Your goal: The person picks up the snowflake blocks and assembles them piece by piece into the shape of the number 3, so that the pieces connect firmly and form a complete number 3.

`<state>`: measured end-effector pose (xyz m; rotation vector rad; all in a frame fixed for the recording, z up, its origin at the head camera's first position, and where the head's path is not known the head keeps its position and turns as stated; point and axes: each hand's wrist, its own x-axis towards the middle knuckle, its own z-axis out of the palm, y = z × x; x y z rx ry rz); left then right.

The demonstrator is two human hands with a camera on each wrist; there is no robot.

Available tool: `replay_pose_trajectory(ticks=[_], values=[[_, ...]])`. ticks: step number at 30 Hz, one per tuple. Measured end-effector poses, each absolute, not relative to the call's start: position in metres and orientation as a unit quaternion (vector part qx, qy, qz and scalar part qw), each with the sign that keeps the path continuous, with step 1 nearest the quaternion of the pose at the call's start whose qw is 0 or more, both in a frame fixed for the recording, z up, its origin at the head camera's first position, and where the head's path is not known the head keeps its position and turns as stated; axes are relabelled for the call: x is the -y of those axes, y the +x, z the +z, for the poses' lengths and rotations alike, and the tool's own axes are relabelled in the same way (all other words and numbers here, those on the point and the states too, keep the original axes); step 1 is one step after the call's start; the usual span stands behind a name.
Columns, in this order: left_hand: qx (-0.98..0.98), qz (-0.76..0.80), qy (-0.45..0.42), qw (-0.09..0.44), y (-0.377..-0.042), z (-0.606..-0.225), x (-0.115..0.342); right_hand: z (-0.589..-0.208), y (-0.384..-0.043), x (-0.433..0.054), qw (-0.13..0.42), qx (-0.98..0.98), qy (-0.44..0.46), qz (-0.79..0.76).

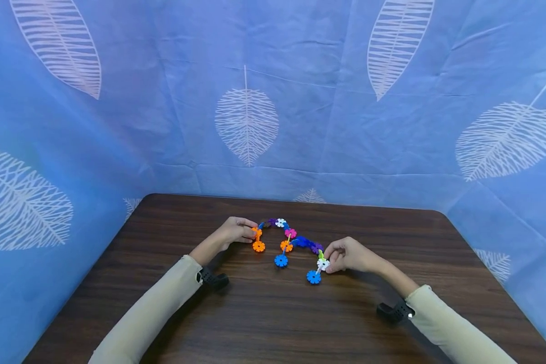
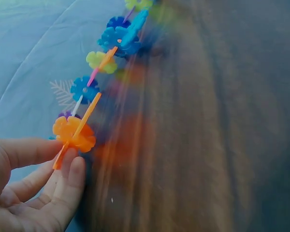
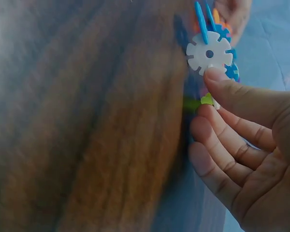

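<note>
A chain of interlocking plastic flower discs [image 1: 302, 241] in several colours curves between the two hands, shaped like an arch with a tail to the right. My left hand [image 1: 236, 231] pinches the chain at its left end, by the orange disc [image 2: 73, 134], between thumb and fingers. At the other end my right hand [image 1: 349, 254] grips the chain near a white disc [image 3: 209, 53] and a lime-green piece [image 3: 207, 99]. Blue discs hang at the near side, one by the middle [image 1: 280, 261] and one below the white disc [image 1: 314, 277].
The dark wood-grain table [image 1: 264, 318] has rounded far corners. Behind it hangs a blue cloth [image 1: 309, 126] printed with white leaves. Each wrist wears a black strap with a camera, on the left [image 1: 213, 278] and on the right [image 1: 395, 312].
</note>
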<state>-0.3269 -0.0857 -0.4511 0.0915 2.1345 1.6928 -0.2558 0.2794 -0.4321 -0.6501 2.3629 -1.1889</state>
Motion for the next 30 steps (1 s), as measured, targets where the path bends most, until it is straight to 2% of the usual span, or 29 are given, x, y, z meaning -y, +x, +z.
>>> replay_pose_trajectory(ticks=[15, 24, 30], values=[[-0.776, 0.603, 0.009, 0.185, -0.344, -0.451, 0.064, -0.423, -0.237, -0.266, 0.21, -0.854, -0.235, -0.415], [-0.773, 0.604, 0.001, 0.194, -0.323, -0.45, 0.083, -0.418, -0.259, -0.275, 0.189, -0.855, -0.24, -0.418], [-0.778, 0.595, 0.006, 0.2, -0.31, -0.449, 0.087, -0.424, -0.275, -0.279, 0.196, -0.854, -0.271, -0.398]])
